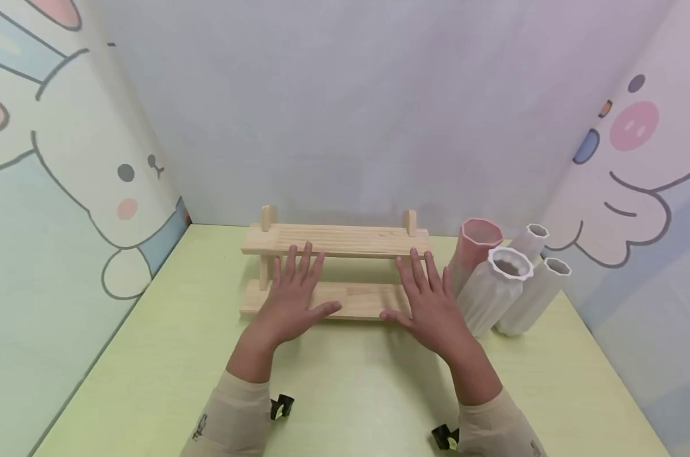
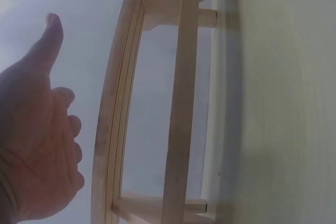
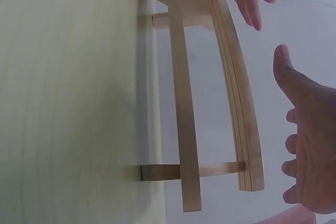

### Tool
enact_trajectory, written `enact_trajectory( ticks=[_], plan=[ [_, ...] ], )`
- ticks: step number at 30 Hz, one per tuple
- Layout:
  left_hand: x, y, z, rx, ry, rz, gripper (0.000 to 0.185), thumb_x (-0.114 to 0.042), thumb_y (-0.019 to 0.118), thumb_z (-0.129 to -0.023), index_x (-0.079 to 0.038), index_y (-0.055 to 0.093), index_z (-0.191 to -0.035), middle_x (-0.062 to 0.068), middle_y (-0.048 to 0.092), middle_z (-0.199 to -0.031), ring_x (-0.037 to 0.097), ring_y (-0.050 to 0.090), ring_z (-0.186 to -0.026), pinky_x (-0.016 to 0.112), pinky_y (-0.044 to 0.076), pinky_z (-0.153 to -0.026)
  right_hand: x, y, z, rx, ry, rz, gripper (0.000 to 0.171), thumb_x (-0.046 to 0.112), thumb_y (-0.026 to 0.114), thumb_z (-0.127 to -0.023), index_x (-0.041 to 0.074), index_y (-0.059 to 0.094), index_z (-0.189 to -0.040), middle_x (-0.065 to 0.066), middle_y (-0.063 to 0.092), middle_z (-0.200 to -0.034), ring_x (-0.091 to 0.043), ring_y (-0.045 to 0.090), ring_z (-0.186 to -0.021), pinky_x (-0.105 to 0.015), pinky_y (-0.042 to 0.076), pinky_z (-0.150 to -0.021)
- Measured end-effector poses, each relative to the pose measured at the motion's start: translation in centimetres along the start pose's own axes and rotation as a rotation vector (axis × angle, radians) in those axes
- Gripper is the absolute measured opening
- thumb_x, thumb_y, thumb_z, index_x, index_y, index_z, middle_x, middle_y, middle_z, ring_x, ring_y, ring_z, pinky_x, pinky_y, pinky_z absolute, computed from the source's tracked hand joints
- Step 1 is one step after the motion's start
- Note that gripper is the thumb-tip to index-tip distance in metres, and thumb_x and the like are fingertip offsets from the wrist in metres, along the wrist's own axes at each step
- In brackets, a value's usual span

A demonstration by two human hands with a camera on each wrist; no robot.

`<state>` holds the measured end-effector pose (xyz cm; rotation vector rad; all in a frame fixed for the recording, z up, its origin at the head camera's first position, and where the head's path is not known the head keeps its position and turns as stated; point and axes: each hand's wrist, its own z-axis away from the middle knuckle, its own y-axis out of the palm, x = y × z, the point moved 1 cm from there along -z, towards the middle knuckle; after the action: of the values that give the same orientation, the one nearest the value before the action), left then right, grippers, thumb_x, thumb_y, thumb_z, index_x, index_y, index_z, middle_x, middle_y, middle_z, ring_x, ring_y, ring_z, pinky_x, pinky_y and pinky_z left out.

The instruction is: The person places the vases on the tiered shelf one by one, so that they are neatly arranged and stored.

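Pale wooden two-tier rack (image 1: pixel 336 266) on green surface (image 1: pixel 350 381), near back wall. Left hand (image 1: pixel 292 298) and right hand (image 1: pixel 430 304) hovering over it, fingers spread, grip released, grasping nothing. Vases (image 1: pixel 496 276) just right.

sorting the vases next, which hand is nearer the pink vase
Right. The right hand hovers open over the wooden rack's right end, just left of the pink vase. The left hand is over the rack's left half, farther away.

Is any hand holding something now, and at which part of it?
Nothing is held. The left hand and the right hand are open with straight fingers, apart from the wooden rack, as the wrist views show.
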<state>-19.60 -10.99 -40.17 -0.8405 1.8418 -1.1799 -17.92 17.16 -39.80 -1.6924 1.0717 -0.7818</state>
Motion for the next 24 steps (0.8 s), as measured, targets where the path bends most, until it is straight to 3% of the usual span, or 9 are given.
enact_trajectory(
  ticks=[6, 11, 14, 16, 19, 24],
  plan=[
    [3.6, -1.2, 0.4, -0.045, -0.080, 0.164, 0.092, -0.063, 0.044, -0.088, -0.021, -0.011, -0.148, 0.000, -0.022, -0.152, 0.031, -0.017, -0.137, 0.059, -0.005, -0.106, -0.1, -0.3, -0.1, -0.025, -0.001, -0.015, 0.102, 0.076, 0.044, -0.077, 0.017, 0.006, -0.151, -0.010, -0.004, -0.155, -0.034, -0.003, -0.139, -0.060, 0.006, -0.106],
    [6.4, -3.6, 1.8, -0.045, -0.195, 0.542, 0.088, -0.045, 0.048, -0.094, -0.030, -0.022, -0.144, -0.006, -0.027, -0.150, 0.023, -0.020, -0.136, 0.062, -0.001, -0.105, -0.1, -0.5, -0.2, -0.049, -0.012, -0.027, 0.102, 0.074, 0.047, -0.077, 0.016, 0.006, -0.151, -0.010, -0.006, -0.155, -0.035, -0.002, -0.139, -0.061, 0.006, -0.106],
    [7.9, -4.3, 2.4, -0.077, -0.243, 0.691, 0.090, -0.038, 0.052, -0.094, -0.041, -0.025, -0.140, -0.015, -0.028, -0.147, 0.018, -0.017, -0.136, 0.066, 0.004, -0.102, -0.1, -0.6, -0.3, -0.059, -0.014, -0.032, 0.103, 0.074, 0.048, -0.077, 0.017, 0.006, -0.151, -0.011, -0.006, -0.155, -0.035, -0.004, -0.139, -0.061, 0.006, -0.105],
    [9.2, -3.9, 2.6, -0.110, -0.262, 0.691, 0.093, -0.037, 0.056, -0.092, -0.047, -0.024, -0.138, -0.019, -0.029, -0.146, 0.017, -0.017, -0.136, 0.067, 0.004, -0.101, -0.2, -0.7, -0.3, -0.066, -0.015, -0.034, 0.103, 0.074, 0.049, -0.077, 0.017, 0.006, -0.151, -0.011, -0.005, -0.155, -0.034, -0.004, -0.139, -0.061, 0.007, -0.105],
    [10.3, -3.8, 2.9, -0.131, -0.294, 0.698, 0.096, -0.037, 0.059, -0.090, -0.046, -0.023, -0.139, -0.020, -0.027, -0.146, 0.018, -0.016, -0.136, 0.067, 0.004, -0.101, -0.2, -0.9, -0.3, -0.068, -0.017, -0.039, 0.103, 0.074, 0.049, -0.076, 0.017, 0.005, -0.151, -0.011, -0.004, -0.155, -0.035, -0.003, -0.139, -0.060, 0.006, -0.106],
    [11.4, -3.6, 3.6, -0.052, -0.350, 0.767, 0.091, -0.041, 0.053, -0.093, -0.044, -0.026, -0.138, -0.016, -0.025, -0.148, 0.035, -0.007, -0.138, 0.066, 0.006, -0.102, -0.2, -1.1, -0.3, -0.077, -0.032, -0.064, 0.105, 0.071, 0.053, -0.076, 0.016, 0.004, -0.151, -0.012, -0.004, -0.155, -0.036, -0.001, -0.139, -0.059, 0.004, -0.107]
  ],
)
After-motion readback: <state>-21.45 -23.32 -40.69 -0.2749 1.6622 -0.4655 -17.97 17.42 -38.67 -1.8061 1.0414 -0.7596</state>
